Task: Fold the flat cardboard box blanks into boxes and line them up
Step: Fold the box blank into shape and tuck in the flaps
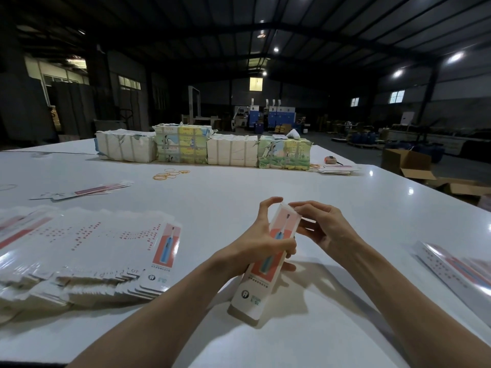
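Observation:
A long white and red cardboard box (265, 264) with a toothbrush picture is held tilted above the white table (239, 187), its far end raised. My left hand (265, 240) grips its middle, thumb and fingers curled round it. My right hand (318, 229) pinches the flap at the far end. A fanned stack of flat blanks (87, 251) lies on the table at the left. More blanks or boxes (457, 272) lie at the right edge.
Wrapped paper bundles (202, 147) stand in a row at the table's far side. Rubber bands (170, 174) and a few loose blanks (85, 191) lie mid-left. A tape measure (330, 159) sits far right. Open brown cartons (409, 163) stand on the floor beyond the right edge.

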Demonstrator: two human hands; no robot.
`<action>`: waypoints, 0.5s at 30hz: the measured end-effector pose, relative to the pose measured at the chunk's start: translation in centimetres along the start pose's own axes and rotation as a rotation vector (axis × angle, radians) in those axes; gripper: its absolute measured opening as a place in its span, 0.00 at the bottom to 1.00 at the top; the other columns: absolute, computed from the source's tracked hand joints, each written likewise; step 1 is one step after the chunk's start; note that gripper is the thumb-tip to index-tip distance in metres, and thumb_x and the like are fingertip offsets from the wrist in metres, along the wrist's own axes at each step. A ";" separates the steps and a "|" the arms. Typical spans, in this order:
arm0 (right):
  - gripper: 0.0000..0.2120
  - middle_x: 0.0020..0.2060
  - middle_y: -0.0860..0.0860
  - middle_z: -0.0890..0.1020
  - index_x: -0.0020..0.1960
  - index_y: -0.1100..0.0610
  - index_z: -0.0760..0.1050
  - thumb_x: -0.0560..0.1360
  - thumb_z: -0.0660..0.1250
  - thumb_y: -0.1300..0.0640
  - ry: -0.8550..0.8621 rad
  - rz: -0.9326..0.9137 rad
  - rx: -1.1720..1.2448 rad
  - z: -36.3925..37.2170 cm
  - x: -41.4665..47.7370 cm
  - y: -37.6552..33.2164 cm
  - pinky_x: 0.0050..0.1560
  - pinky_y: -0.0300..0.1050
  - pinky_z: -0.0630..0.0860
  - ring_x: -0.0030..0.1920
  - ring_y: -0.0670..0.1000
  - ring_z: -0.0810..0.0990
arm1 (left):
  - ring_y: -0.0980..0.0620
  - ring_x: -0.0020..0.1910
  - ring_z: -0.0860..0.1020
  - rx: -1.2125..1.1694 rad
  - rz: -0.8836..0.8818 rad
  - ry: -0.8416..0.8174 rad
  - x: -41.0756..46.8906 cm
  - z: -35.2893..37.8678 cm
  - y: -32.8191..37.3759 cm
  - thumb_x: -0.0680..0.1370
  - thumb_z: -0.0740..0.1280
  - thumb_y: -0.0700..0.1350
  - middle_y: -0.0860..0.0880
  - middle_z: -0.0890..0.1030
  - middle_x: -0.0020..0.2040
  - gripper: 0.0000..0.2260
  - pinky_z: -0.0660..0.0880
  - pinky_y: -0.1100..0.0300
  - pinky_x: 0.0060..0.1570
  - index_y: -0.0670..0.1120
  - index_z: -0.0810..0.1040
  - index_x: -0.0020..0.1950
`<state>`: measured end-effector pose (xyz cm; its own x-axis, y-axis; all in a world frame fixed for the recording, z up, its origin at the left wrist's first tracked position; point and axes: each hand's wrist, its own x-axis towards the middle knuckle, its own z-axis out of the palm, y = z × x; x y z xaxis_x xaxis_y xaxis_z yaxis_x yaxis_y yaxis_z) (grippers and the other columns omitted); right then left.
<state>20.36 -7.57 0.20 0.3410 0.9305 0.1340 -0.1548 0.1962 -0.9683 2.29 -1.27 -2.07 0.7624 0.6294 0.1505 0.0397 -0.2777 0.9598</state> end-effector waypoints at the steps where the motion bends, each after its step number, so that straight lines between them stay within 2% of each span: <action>1: 0.09 0.51 0.60 0.88 0.48 0.61 0.88 0.80 0.68 0.64 0.001 0.001 -0.016 0.0 0.0 0.0 0.45 0.54 0.85 0.50 0.57 0.88 | 0.49 0.46 0.87 -0.002 -0.001 -0.009 0.0 0.0 0.0 0.71 0.79 0.44 0.43 0.74 0.59 0.44 0.85 0.53 0.41 0.78 0.56 0.68; 6: 0.11 0.49 0.60 0.88 0.44 0.62 0.87 0.80 0.67 0.67 -0.001 0.017 -0.092 -0.2 0.0 -0.3 0.43 0.53 0.85 0.49 0.58 0.88 | 0.44 0.46 0.87 -0.019 -0.027 -0.040 -0.5 0.2 0.2 0.72 0.78 0.42 0.42 0.74 0.60 0.42 0.85 0.50 0.43 0.76 0.58 0.68; 12: 0.10 0.48 0.59 0.88 0.46 0.62 0.87 0.80 0.68 0.66 0.044 0.022 -0.113 -0.2 0.2 -0.1 0.42 0.51 0.86 0.47 0.58 0.89 | 0.41 0.41 0.86 0.048 0.019 -0.016 -1.0 0.6 0.6 0.73 0.76 0.43 0.39 0.76 0.59 0.37 0.86 0.43 0.46 0.70 0.59 0.69; 15: 0.09 0.47 0.59 0.88 0.47 0.63 0.86 0.80 0.67 0.67 0.051 0.031 -0.103 -0.2 0.2 0.0 0.40 0.50 0.86 0.47 0.59 0.89 | 0.38 0.40 0.87 0.088 0.019 0.004 -1.1 0.6 0.7 0.73 0.76 0.43 0.41 0.76 0.58 0.36 0.86 0.42 0.45 0.68 0.60 0.69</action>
<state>20.60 -7.45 0.18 0.3846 0.9182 0.0952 -0.0711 0.1323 -0.9887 1.89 -2.56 -1.69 0.7609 0.6264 0.1696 0.0818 -0.3518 0.9325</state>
